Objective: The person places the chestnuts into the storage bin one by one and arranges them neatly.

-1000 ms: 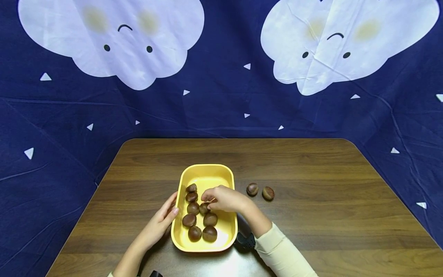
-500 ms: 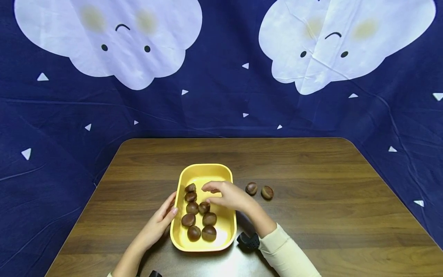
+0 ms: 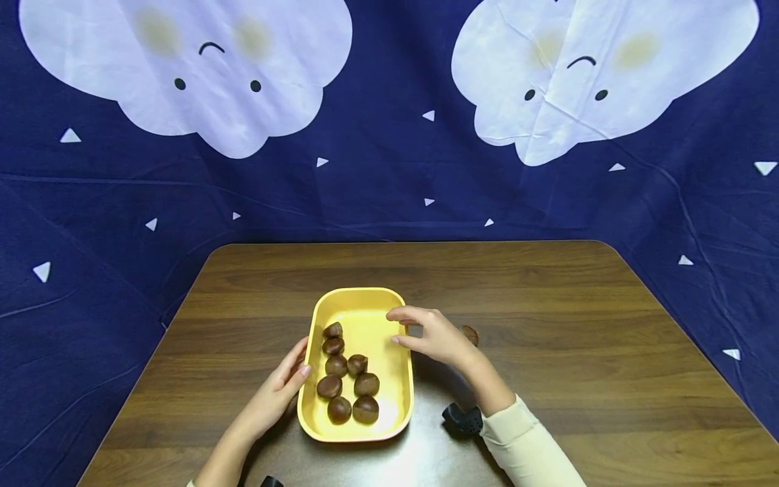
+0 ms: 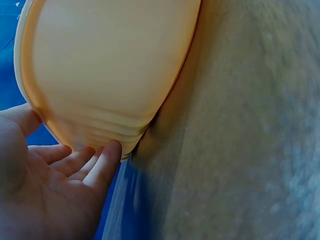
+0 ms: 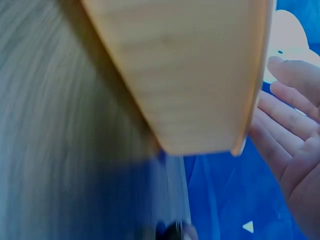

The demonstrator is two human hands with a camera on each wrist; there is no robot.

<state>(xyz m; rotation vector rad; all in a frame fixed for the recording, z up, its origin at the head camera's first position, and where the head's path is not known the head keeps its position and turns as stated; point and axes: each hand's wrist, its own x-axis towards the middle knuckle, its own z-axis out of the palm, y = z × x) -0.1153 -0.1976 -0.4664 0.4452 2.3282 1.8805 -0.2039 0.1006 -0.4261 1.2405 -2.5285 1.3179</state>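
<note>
In the head view a yellow rectangular box (image 3: 391, 423) holds several brown chestnuts (image 3: 329, 387) in two uneven columns on its left and middle. My left hand (image 3: 276, 392) holds the box's left side, thumb at the rim; the left wrist view shows its fingers (image 4: 102, 172) against the outer wall. My right hand (image 3: 438, 336) hovers over the right rim, thumb and fingers apart, holding nothing. Beyond it a loose chestnut (image 3: 470, 335) lies on the table, partly covered by that hand. In the right wrist view the spread right hand (image 5: 297, 130) is beside the box wall.
The box stands on a brown wood-grain table (image 3: 578, 325). A dark blue cloth (image 3: 389, 196) with white clouds hangs behind it. Black wrist devices (image 3: 462, 419) sit near both sleeves. A shiny brown thing (image 5: 177, 230) shows at the bottom of the right wrist view.
My right hand has let go of a chestnut in the box and moved right to the rim, now hiding one loose chestnut. My left hand stays at the box.
</note>
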